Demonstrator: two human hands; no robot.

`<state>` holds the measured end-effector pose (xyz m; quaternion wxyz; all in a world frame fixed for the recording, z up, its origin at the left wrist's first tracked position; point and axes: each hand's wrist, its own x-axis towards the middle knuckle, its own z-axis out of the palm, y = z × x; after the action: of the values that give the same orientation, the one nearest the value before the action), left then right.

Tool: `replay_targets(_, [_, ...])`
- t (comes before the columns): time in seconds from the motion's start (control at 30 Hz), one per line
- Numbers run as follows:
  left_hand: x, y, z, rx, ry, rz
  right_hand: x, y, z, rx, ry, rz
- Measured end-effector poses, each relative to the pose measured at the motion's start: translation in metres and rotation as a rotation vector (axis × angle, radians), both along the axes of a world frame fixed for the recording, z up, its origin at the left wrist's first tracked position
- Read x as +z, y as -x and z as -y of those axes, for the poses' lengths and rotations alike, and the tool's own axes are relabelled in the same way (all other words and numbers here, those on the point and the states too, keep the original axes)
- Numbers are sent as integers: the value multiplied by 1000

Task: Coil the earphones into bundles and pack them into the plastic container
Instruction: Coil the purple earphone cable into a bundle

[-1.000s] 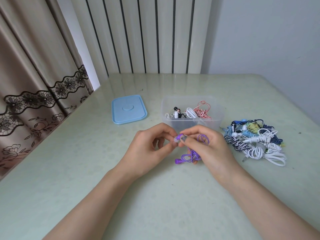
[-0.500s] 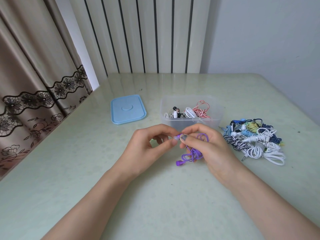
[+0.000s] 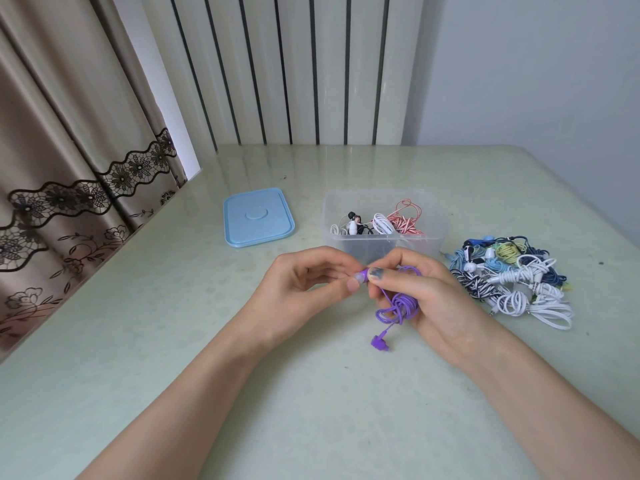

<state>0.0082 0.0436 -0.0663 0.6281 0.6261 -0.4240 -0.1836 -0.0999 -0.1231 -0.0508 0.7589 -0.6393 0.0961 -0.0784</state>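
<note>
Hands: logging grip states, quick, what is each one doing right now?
Left hand: pinching the end of the purple earphones.
Right hand: gripping the purple earphones' coiled bundle, thumb on the same end.

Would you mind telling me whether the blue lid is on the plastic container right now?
No, the blue lid lies flat on the table to the left of the open plastic container, apart from it.

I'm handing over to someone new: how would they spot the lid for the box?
On the pale green table, look left of the clear plastic box that holds a few earphones. The lid lies flat there by itself, apart from the box. It is the only light blue rounded rectangle, with a round dimple in its middle.
</note>
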Motion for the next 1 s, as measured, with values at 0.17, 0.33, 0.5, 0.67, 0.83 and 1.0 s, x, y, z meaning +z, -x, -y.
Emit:
replay_targets(0.17, [-1,0,1,7,6,-29,1,0,-1,3,-8,-2])
replay_targets(0.33, [-2,0,2,21,-10,-7,0,0,-1,0,-6,0])
replay_targets(0.5, [-2,0,1,-9,4,-57,1,0,-1,5,-9,-5])
replay_targets(0.67, [0,1,1,-12,16,-80,3,1,-3,3,-12,-3])
replay_targets(0.83, [0,1,2,-21,21,-91,3,2,-3,-4,-6,-4])
replay_targets(1.0, [1,-1,2,-30,50,-124,3,2,-8,-3,-72,-6])
